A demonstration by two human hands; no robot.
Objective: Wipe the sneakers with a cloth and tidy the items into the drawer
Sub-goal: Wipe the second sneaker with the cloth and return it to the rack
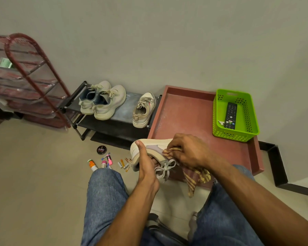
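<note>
Left hand [146, 166] gripped the cream low-top sneaker [149, 153] on its side, long axis running left to right; right hand [187, 151], just beside it, pressed a bunched red-and-yellow striped cloth [194, 176] against its upper.

Dim, even indoor light; soft shadows under the shoe rack [103, 121]; edges bow outward from it, slightly soft.

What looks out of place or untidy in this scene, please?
Small items lie scattered on the floor by a polish tin, not in the drawer. A lone sneaker sits on the rack.
</note>
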